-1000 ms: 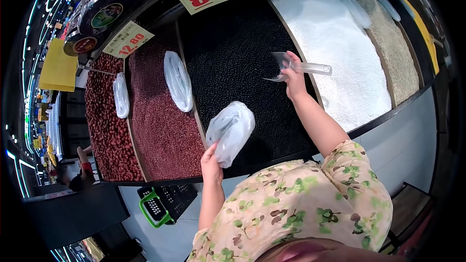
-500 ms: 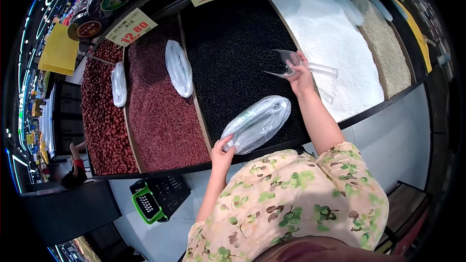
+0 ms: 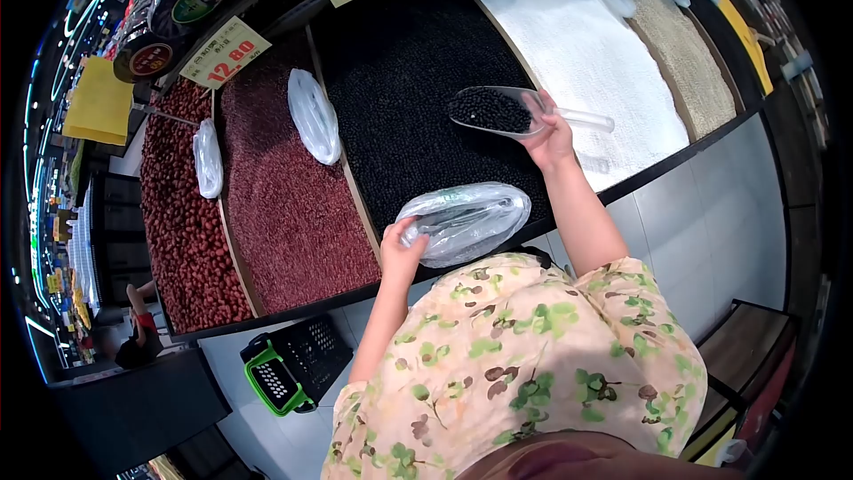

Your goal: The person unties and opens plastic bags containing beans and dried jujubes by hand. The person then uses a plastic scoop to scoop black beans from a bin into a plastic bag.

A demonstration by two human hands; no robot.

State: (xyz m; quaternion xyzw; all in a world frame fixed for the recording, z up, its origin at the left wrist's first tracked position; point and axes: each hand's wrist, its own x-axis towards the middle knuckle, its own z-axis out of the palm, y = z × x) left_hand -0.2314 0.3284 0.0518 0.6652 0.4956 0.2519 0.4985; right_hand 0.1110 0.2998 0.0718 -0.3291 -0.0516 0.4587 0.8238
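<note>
A clear plastic scoop (image 3: 531, 121) filled with black beans (image 3: 491, 110) is in my right hand (image 3: 551, 136), its fingers closed round the rear of the bowl. The clear handle points right, over the white grain. With my left hand (image 3: 404, 247) I grip the left end of a clear plastic bag (image 3: 471, 222) at the front of the black bean bin (image 3: 391, 124). The bag lies lengthwise across the bin's near edge, below the scoop. Whether anything is inside it I cannot tell.
Left of the black beans are bins of small red beans (image 3: 284, 222) and red dates (image 3: 182, 240), each with a plastic bag on top. White grain (image 3: 569, 44) lies to the right. A black basket with a green handle (image 3: 275, 382) stands on the floor. Another person (image 3: 138, 338) is at far left.
The scoop, empty and tilted before, is now level and full of black beans. My left hand and the bag have shifted slightly, and the whole view has moved a little.
</note>
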